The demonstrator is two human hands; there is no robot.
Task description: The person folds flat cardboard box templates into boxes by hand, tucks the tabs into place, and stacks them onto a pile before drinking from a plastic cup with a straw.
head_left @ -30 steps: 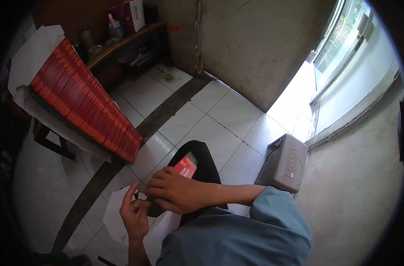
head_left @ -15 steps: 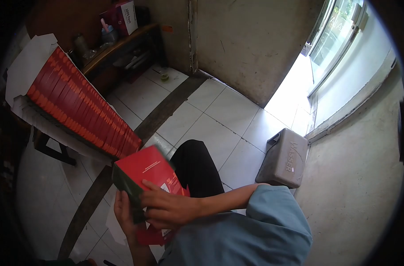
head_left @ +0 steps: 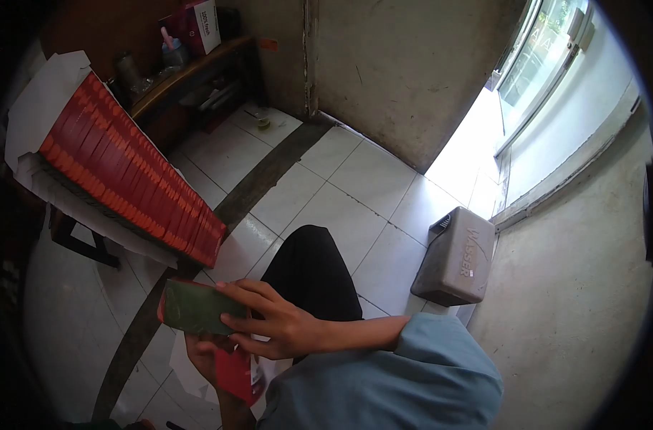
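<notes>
A red carton with a dark green side is between my two hands, its green face turned up toward me. My right hand lies across its right end, fingers reaching onto the green face and upper edge. From below, my left hand supports it, with part of the fingers hidden behind the carton. Under my right hand a red piece with a white patch shows near my left wrist; whether it belongs to the same carton I cannot tell. To the left stands a long row of red packs, tightly packed with white card at the end.
A grey bin marked WASSER stands by the right wall. Beyond the row, a wooden shelf holds a pink-and-white box and bottles. A roll of tape lies on the tiled floor. A doorway opens at upper right.
The carton has turned and come lower and left, so its green side now faces up instead of its red face. Both hands shifted with it.
</notes>
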